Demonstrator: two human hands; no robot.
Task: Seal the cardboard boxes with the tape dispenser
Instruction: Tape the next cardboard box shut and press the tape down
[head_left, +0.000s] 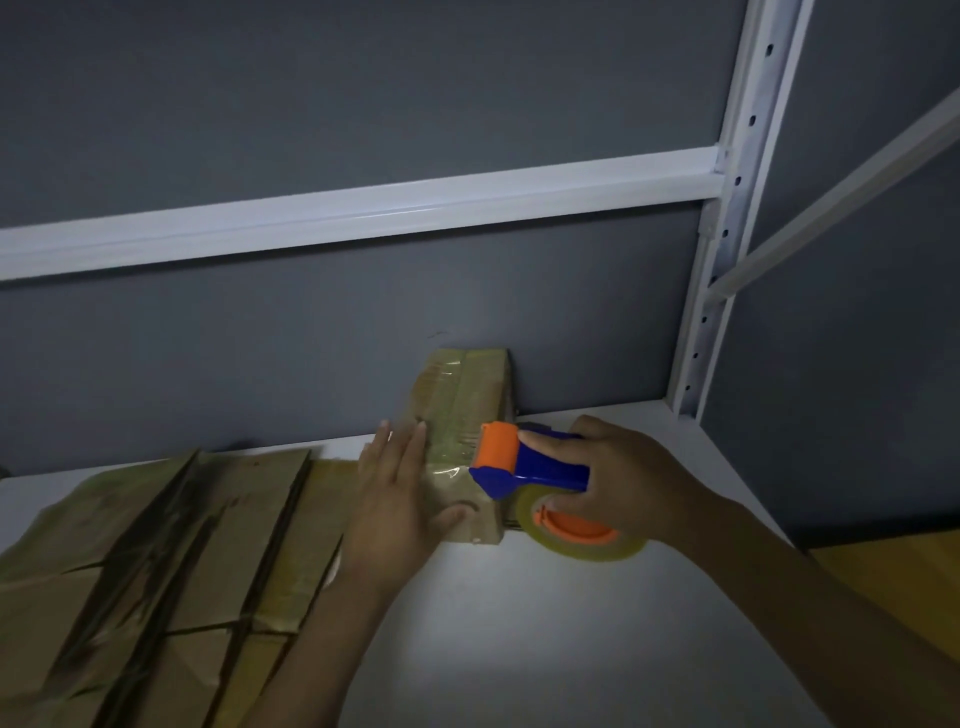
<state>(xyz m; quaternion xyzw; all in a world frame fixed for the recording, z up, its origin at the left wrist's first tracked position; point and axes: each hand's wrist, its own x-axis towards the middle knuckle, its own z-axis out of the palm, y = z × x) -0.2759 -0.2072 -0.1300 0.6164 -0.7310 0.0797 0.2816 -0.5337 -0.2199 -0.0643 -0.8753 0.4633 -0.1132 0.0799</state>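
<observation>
Two hands work on one small cardboard box, which lies on the white shelf surface with its far end against the grey wall. Clear tape already covers much of the box top.

1. Left hand: laid flat on the left half of the box top, fingers straight and pointing toward the wall, thumb spread out across the near end of the box.
2. Right hand: fingers wrapped around the blue body of the tape dispenser, forefinger stretched along its top.
3. Tape dispenser: its orange roller sits on the right part of the box top, just beside the left fingertips. The tape roll, clear on an orange hub, hangs off the right side of the box, close above the shelf surface.

Flattened cardboard sheets lie stacked to the left, touching the box. A white perforated upright and a white crossbar frame the shelf.
</observation>
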